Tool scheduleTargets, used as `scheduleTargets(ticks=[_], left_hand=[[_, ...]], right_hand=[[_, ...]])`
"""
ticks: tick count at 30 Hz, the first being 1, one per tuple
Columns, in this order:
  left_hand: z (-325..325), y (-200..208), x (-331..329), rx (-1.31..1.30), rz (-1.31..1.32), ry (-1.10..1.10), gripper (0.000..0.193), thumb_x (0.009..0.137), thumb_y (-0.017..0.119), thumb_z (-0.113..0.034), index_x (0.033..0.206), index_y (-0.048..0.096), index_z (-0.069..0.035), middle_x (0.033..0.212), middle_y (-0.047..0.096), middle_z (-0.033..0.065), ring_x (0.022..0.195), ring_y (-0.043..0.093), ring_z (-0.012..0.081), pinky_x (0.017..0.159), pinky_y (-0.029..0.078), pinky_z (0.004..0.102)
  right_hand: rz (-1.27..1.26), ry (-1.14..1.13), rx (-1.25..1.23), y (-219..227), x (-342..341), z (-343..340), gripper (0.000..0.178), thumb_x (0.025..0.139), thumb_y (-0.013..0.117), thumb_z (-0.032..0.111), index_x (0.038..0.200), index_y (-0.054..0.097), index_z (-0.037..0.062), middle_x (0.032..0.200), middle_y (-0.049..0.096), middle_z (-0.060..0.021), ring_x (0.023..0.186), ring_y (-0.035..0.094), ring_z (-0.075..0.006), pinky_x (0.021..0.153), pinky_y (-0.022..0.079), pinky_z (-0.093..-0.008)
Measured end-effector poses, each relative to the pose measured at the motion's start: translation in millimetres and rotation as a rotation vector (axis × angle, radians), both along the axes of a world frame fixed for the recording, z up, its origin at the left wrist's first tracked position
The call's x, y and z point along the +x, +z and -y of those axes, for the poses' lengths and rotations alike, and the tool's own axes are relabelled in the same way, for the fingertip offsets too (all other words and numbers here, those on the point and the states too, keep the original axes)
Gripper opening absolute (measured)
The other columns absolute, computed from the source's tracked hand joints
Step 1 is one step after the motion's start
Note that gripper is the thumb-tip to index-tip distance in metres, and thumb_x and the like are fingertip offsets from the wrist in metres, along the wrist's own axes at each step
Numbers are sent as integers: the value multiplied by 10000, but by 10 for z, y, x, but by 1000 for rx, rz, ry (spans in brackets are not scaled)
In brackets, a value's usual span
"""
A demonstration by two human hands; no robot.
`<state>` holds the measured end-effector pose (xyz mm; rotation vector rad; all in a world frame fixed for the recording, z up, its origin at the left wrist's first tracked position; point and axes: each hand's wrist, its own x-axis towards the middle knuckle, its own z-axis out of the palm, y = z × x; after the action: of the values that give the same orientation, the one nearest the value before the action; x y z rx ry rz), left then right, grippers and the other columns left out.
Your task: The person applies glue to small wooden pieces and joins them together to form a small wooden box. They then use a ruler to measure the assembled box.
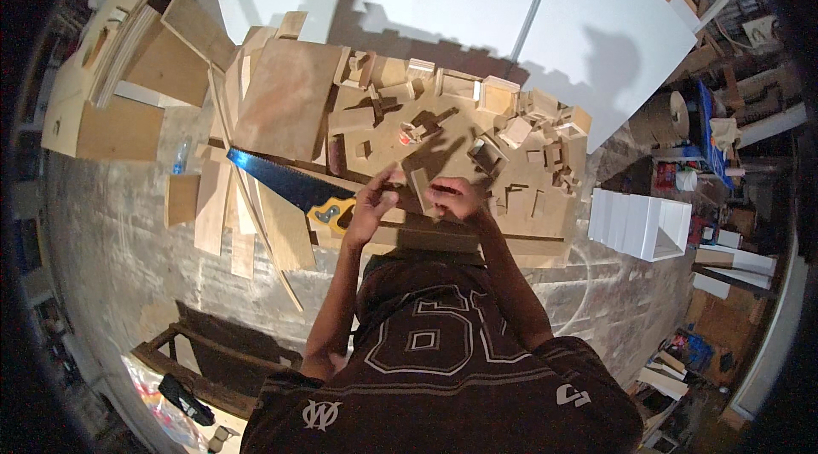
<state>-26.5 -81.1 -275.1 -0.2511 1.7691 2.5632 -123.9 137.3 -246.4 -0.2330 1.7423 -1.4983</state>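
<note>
A small, flat wooden piece [418, 190] stands between my hands over the near side of the worktable. My right hand [458, 198] has its fingers curled in at the right edge of this piece and seems to grip it. To the left, my left hand [371, 204] has thumb and fingers apart, with no object visible in it. Beside that hand lies a handsaw [290, 187] with a blue blade and a yellow handle. Just beyond the hands, a small red-and-white item [408, 135] sits among wooden offcuts. A small open wooden box [487, 156] stands beyond my right hand.
Wooden blocks and small boxes crowd the table's [443, 117] far and right sides. A large plywood sheet [290, 100] lies at left, with long strips [256, 198] jutting past the edge. A white box [639, 224] stands right; a dark wooden frame [183, 352] is low left.
</note>
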Motion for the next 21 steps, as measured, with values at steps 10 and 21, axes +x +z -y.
scheduleTargets(ticks=[10,21], left_hand=[[26,226,142,421,-63,-71,355,921,699,-125,1249,644,0,1151,681,95,979,671,154,853,566,311],[183,624,382,233,-132,296,322,874,709,-60,1171,659,56,1129,701,144,1062,653,212,982,496,375]], right_hand=[[-18,322,-73,613,-31,336,305,910,719,301,900,715,-4,685,602,2,620,535,-70,573,431,-262],[-511,-189,55,259,-368,612,328,840,784,281,1005,718,5,792,701,-58,740,655,-157,655,511,-307]])
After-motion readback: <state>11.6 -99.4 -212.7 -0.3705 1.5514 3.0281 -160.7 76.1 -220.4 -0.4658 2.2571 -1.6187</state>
